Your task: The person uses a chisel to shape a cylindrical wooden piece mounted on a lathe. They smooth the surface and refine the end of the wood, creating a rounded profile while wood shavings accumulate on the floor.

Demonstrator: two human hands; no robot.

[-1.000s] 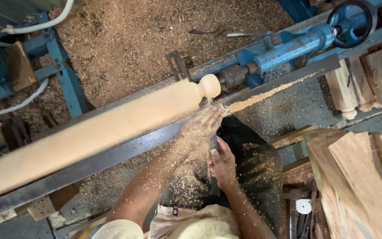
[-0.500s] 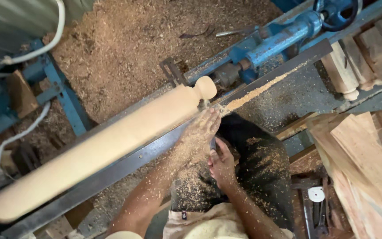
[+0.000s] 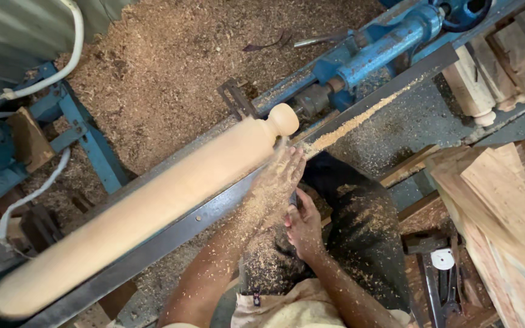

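Note:
A long pale wooden spindle [image 3: 153, 200] lies across a lathe, with a rounded knob [image 3: 282, 119] at its right end against the blue tailstock [image 3: 384, 45]. My left hand [image 3: 281, 176], coated in wood shavings, rests on the dark steel tool rest [image 3: 214, 209] just below the knob and holds a turning tool against the wood. My right hand [image 3: 304, 226] grips the tool's handle lower down, close to my body. The tool itself is mostly hidden by both hands. Shavings spray from the contact point.
Thick sawdust [image 3: 171, 67] covers the floor behind the lathe. Blue frame legs [image 3: 86, 136] and a white cable [image 3: 68, 67] stand at the left. Turned wooden pieces [image 3: 475, 91] and planks [image 3: 505, 206] lie at the right, with a hammer-like tool [image 3: 439, 267] below.
The view has shifted slightly, so the spindle and tailstock sit higher and further right. Both hands stay on the tool at the knob end, and shavings keep flying.

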